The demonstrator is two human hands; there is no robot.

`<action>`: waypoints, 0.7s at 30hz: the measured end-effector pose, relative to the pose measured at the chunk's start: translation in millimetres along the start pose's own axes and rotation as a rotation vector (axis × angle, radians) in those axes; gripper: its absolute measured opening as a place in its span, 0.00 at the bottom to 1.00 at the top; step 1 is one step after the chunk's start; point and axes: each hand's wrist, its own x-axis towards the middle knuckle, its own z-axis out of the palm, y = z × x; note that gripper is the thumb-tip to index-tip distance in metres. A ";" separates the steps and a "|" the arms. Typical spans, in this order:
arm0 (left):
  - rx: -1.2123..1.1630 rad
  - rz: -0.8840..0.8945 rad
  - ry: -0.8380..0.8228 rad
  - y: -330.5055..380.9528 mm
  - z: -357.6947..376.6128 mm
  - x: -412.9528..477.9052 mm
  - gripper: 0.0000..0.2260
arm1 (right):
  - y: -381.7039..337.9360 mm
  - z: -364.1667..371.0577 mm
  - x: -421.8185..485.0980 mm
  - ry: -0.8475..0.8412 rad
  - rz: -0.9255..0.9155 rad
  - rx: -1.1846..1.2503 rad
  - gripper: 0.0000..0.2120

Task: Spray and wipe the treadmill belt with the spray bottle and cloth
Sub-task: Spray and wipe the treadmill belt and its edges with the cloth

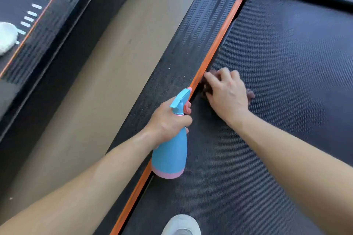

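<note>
A dark textured treadmill belt (286, 59) fills the right side of the view. My left hand (170, 120) grips the neck of a blue spray bottle (171, 150) with a pink base; its nozzle points toward the belt's left edge. My right hand (227, 93) presses down on a dark brownish cloth (251, 94) at the left edge of the belt, right against the orange strip (219, 44). Most of the cloth is hidden under the hand.
A black ribbed side rail (183, 49) runs left of the orange strip. Beyond it lies tan floor (107, 74), then a second treadmill (38, 25) with a white round pad (6, 37) on it. A white shoe (181, 225) stands on the belt at the bottom.
</note>
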 end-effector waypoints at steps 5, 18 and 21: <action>-0.035 0.017 -0.006 4.5 0.2 4.5 0.24 | 10.6 -5.2 -45.0 -0.116 -0.447 -0.032 0.20; -0.056 -0.025 -0.059 4.6 -4.8 3.8 0.21 | -2.1 -5.2 -54.2 -0.111 -0.332 0.078 0.23; -0.066 -0.020 -0.061 4.5 -2.6 4.1 0.17 | 12.1 -5.6 -32.5 -0.115 -0.406 -0.017 0.22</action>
